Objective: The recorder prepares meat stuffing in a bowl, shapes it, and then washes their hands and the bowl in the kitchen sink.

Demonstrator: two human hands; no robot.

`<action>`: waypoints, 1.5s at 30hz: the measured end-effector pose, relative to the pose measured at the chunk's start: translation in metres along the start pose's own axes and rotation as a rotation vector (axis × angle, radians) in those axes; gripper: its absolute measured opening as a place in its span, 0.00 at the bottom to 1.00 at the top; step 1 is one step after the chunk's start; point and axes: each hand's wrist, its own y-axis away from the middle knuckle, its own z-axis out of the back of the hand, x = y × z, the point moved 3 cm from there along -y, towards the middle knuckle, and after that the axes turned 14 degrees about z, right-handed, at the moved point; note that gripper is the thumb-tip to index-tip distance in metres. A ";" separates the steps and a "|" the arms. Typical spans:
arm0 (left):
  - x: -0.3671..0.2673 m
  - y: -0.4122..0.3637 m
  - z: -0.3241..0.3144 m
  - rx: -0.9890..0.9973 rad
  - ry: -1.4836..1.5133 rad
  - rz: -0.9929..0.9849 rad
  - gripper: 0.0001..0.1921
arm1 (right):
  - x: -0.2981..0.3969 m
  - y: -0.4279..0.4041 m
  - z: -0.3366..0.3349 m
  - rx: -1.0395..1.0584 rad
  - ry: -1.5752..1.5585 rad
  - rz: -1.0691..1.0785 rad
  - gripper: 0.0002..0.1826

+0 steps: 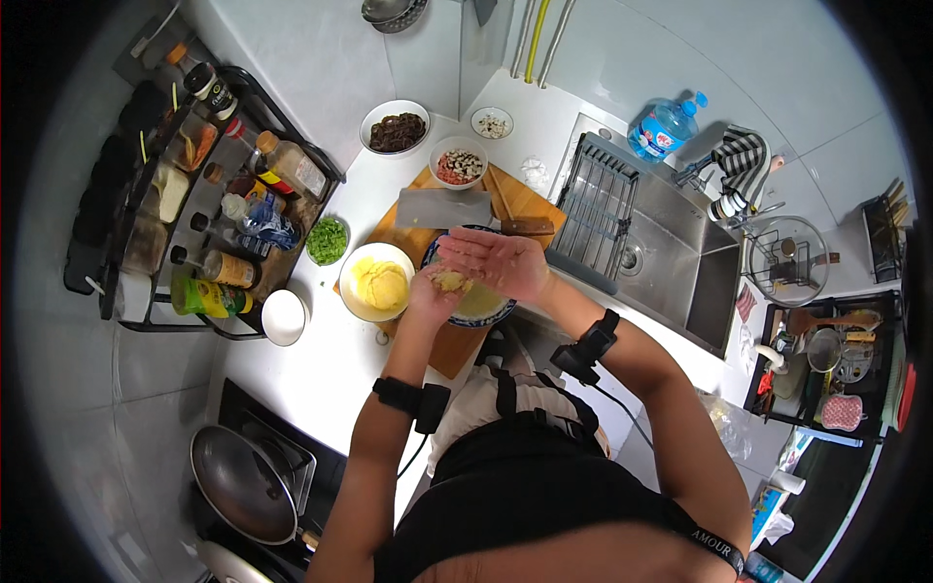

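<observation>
A small clump of grated yellow food [452, 281] rests in the palm of my left hand [431, 297]. My right hand [499, 261] is beside it, palm up and fingers stretched out, with its heel close to the clump. Both hands are above a blue-patterned bowl [481, 304] holding pale liquid. Left of them stands a white bowl [348, 302] with a yellow mash [380, 284] heaped in it. Behind the hands, a cleaver [444, 208] with a wooden handle lies across the wooden cutting board [455, 353].
Bowls of diced mushroom and pink meat [459, 167], dark brown strips [398, 133], chopped pale bits [493, 124] and chopped greens [326, 241] surround the board. A seasoning rack [240, 211] stands left, a wok [244, 484] lower left. Right is the sink [667, 248] with a drying rack [594, 211].
</observation>
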 end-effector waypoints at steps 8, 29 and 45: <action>-0.019 0.029 0.020 0.064 0.214 0.052 0.11 | -0.001 -0.017 0.090 -0.369 0.317 -0.119 0.19; -0.028 0.072 0.010 -0.064 0.217 -0.125 0.10 | -0.021 -0.031 0.129 0.150 1.978 -0.407 0.12; -0.031 0.075 0.017 -0.140 0.230 -0.120 0.13 | -0.064 -0.028 0.112 0.189 1.175 -0.495 0.10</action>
